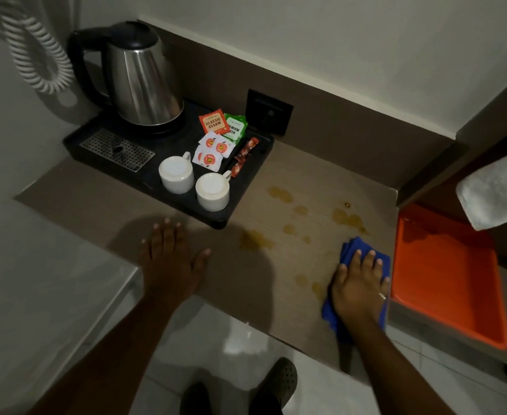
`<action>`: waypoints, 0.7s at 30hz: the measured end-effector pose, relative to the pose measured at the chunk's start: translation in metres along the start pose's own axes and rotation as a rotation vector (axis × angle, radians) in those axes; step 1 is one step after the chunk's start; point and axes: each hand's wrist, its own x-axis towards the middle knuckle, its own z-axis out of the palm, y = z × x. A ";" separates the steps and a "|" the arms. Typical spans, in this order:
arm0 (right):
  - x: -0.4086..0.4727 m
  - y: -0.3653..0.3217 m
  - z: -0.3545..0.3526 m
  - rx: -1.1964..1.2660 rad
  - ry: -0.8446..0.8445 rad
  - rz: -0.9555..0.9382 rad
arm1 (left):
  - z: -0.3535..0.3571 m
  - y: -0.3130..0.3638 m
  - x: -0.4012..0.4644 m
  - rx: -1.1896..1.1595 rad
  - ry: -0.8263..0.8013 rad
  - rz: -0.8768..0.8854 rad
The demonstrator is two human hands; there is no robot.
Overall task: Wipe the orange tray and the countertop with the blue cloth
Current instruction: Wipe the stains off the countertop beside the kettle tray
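The blue cloth (pixel 351 250) lies folded on the brown countertop (pixel 291 265) near its right edge. My right hand (pixel 358 283) presses flat on top of it, fingers spread. Several yellowish-brown stains (pixel 345 218) dot the countertop beyond and left of the cloth. The orange tray (pixel 443 274) sits just right of the counter on a lower shelf, with nothing on it. My left hand (pixel 171 259) rests flat and open on the countertop near its front edge, holding nothing.
A black tray (pixel 246 187) at the back left carries a steel kettle (pixel 138 76), two upturned white cups (pixel 177 173), and tea and sugar sachets (pixel 216 136). A white towel (pixel 497 190) hangs above the orange tray. A wall socket (pixel 270 112) sits behind.
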 end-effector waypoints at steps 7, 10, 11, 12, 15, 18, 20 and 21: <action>-0.040 0.016 0.008 -0.096 -0.160 -0.650 | 0.002 -0.003 0.007 0.018 0.004 -0.044; -0.018 0.044 -0.007 -0.068 -0.114 -0.519 | 0.000 -0.005 0.010 0.013 0.017 -0.083; -0.012 0.037 -0.006 -0.059 -0.079 -0.397 | 0.000 -0.005 0.010 0.003 0.023 -0.095; -0.009 0.021 -0.003 -0.045 -0.038 -0.256 | 0.000 -0.004 0.010 -0.004 0.027 -0.102; -0.009 -0.043 0.008 0.040 -0.016 0.096 | 0.000 -0.002 0.010 -0.010 0.033 -0.107; -0.031 -0.051 0.017 -0.044 -0.098 -0.292 | 0.001 -0.004 0.014 -0.009 0.037 -0.109; -0.036 -0.017 0.009 -0.103 -0.169 -0.593 | 0.002 -0.006 0.016 -0.010 0.026 -0.113; -0.033 0.001 0.003 -0.116 -0.188 -0.669 | 0.002 -0.008 0.016 -0.011 0.027 -0.113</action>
